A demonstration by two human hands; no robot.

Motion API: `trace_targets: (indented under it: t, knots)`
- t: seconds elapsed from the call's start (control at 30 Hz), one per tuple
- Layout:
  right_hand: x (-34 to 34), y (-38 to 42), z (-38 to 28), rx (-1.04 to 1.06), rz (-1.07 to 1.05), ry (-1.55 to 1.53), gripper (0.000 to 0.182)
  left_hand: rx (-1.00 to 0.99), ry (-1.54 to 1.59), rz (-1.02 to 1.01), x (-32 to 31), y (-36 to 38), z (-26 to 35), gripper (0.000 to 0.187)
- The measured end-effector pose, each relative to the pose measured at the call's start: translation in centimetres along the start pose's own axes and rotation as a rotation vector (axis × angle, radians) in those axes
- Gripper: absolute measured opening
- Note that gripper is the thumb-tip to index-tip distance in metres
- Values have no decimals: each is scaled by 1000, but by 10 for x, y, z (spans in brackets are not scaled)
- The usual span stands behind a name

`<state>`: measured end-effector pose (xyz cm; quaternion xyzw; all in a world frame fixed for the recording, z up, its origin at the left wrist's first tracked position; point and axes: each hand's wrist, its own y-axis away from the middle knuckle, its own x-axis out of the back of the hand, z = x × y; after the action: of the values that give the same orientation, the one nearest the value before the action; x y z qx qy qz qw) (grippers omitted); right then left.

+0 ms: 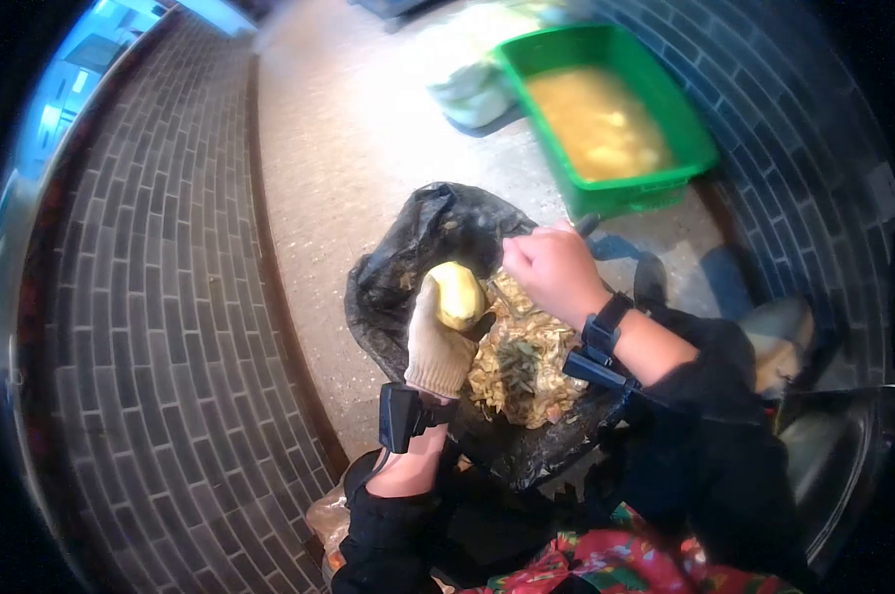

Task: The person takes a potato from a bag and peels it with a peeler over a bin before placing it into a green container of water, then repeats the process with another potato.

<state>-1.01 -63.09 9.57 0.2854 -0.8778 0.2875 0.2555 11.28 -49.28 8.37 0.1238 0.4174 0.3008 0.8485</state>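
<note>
My left hand (435, 342), in a pale knitted glove, is closed around a peeled yellow potato (458, 296) with the thumb along its side. Just to its right my bare right hand (554, 265) is curled into a fist. A dark handle end (588, 225) sticks out beside the knuckles; the rest of that tool is mostly hidden by the fist. Both hands are over a black plastic bag (447, 213), spread wide. Inside it lies a heap of peelings (521, 366), with a darker patch in the middle.
A green tub (700, 163) of cloudy yellowish water with pale pieces in it stands beyond my right hand. Next to it is a blurred whitish bag (467, 89). Brick walls (160, 297) rise on both sides of the floor (309, 228). A clear plastic bag (329, 520) is near my left forearm.
</note>
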Motion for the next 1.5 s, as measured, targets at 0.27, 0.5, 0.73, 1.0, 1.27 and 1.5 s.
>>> trace_targets:
  t: [0.27, 0.5, 0.73, 1.0, 1.27, 1.5]
  knots:
    - [-6, 5, 4, 73, 159, 128, 32, -32, -118, 72, -3, 4, -10, 48]
    - [-3, 1, 13, 143, 110, 82, 33, 63, -616, -208, 14, 0, -8, 72]
    - [-7, 5, 16, 223, -15, 137, 30, 220, -918, -288, 17, 1, -11, 70]
    - [-13, 11, 12, 317, -87, 210, 31, 46, -995, -237, 14, 1, -14, 77]
    - [-2, -9, 29, 126, 39, 239, 28, -391, -1273, -187, -11, 21, 13, 79]
    - [-11, 6, 5, 245, -20, 96, 27, -527, -1504, -127, -6, 18, 1, 64]
